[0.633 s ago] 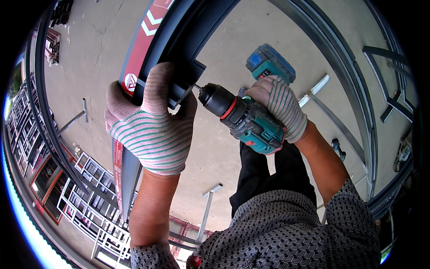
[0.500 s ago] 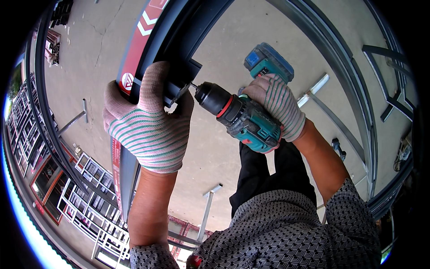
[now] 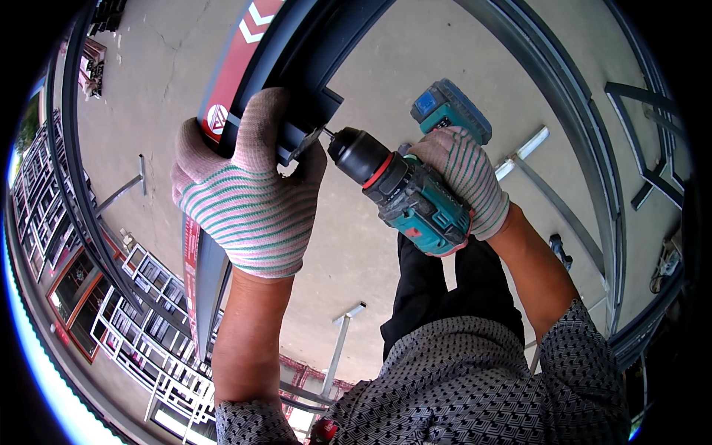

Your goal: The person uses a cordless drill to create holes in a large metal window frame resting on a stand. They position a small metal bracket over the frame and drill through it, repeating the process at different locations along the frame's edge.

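Observation:
My right hand (image 3: 467, 178), in a striped knit glove, is closed round the grip of a teal and black cordless drill (image 3: 426, 215). The drill lies tilted, its black chuck (image 3: 356, 154) pointing up and left and its battery (image 3: 454, 111) beyond my hand. A thin bit (image 3: 328, 133) reaches the cut corner of a dark metal frame profile (image 3: 337, 44); whether it has entered the metal I cannot tell. My left hand (image 3: 248, 204), gloved alike, wraps round the profile beside that corner, thumb and fingers on either side. Its fingertips are partly hidden behind the metal.
Red protective tape (image 3: 233, 70) with white marks runs along the frame's left side. A long curved dark profile (image 3: 571, 96) bends down the right. Metal stands (image 3: 523, 152) rest on the concrete floor (image 3: 400, 67). Pale lattice grilles (image 3: 148, 297) lie at the lower left.
Frame corner, drill and both hands have shifted slightly within the picture, with the background shifting a little too. The bit remains at the corner, and both grips look the same.

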Tool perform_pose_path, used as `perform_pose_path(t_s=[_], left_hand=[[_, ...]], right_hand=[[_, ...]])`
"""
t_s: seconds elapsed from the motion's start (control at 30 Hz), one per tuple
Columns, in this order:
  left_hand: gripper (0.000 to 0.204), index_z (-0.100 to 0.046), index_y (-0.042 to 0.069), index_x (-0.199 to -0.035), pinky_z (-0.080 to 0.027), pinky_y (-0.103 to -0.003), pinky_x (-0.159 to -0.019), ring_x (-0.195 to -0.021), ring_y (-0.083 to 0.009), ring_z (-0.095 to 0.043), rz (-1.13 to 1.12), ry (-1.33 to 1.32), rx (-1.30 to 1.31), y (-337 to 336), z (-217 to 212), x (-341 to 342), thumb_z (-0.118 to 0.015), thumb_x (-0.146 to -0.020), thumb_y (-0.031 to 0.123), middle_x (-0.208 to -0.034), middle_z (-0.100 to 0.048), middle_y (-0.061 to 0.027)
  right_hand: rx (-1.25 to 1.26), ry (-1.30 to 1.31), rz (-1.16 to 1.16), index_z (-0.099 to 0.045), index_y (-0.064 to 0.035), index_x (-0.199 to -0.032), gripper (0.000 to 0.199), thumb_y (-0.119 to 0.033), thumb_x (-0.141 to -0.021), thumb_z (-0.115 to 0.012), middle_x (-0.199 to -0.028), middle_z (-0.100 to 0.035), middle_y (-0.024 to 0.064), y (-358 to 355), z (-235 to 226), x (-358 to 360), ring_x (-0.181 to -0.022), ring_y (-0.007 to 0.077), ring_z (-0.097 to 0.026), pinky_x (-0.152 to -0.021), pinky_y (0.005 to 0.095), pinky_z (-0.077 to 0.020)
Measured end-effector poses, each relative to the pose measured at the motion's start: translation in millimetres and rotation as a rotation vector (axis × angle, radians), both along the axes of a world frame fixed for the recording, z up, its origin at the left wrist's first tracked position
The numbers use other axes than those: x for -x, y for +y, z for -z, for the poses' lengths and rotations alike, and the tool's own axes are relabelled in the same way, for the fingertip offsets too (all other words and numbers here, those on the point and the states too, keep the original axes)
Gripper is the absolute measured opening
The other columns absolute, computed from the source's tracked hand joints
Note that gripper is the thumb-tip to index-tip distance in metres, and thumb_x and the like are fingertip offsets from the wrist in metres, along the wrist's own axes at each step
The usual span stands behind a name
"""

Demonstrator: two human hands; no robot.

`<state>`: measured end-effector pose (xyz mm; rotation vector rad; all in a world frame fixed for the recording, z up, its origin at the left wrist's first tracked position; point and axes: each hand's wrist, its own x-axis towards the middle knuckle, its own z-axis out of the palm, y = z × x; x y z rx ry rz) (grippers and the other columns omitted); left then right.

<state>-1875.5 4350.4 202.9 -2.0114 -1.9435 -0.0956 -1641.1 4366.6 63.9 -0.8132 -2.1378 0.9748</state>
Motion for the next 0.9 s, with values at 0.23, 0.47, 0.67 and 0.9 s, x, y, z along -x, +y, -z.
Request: perform_pose_path(t_s=[0.23,0.47,0.67,0.9], left_hand=[[0.076,-0.063,0.025,-0.131,-0.049,-0.052,-0.088,-0.106,-0.0416,-0.062,-0.009,0.029,0.003,0,0,-1,-0.095,-0.062,0.028,-0.122,-0.060,-0.0233],[0.079,-0.060,0.026,-0.133,-0.050,-0.052,-0.087,-0.105,-0.0426,-0.064,0.021,0.019,0.002,-1,0,2,-0.095,-0.062,0.026,-0.117,-0.063,-0.0213],[0.080,-0.060,0.026,-0.133,-0.052,-0.051,-0.085,-0.103,-0.0413,-0.064,0.024,0.027,-0.004,1,0,4,-0.095,-0.061,0.025,-0.117,-0.062,-0.0212],[0.078,-0.061,0.023,-0.132,-0.050,-0.051,-0.085,-0.104,-0.0401,-0.063,0.015,0.004,-0.013,0,2,1,-0.094,-0.061,0.025,-0.114,-0.064,-0.0181]], right_hand=[[-0.093,-0.104,-0.006,-0.066,-0.0082,-0.109,0.048,-0.044,-0.078,-0.077,-0.096,-0.066,0.0125,10,-2,1,-0.092,0.0313,-0.066,-0.088,0.0451,-0.0493],[-0.075,-0.123,-0.019,-0.066,-0.0088,-0.108,0.047,-0.043,-0.078,-0.078,-0.096,-0.066,0.0122,9,-3,1,-0.092,0.0313,-0.066,-0.088,0.0448,-0.0496],[-0.067,-0.065,-0.029,-0.066,-0.0091,-0.109,0.046,-0.042,-0.078,-0.078,-0.096,-0.067,0.0120,4,-7,-7,-0.092,0.0310,-0.067,-0.088,0.0446,-0.0503],[-0.101,-0.101,0.003,-0.067,-0.0079,-0.109,0.047,-0.043,-0.080,-0.078,-0.097,-0.067,0.0124,7,-6,0,-0.092,0.0307,-0.068,-0.091,0.0454,-0.0511]])
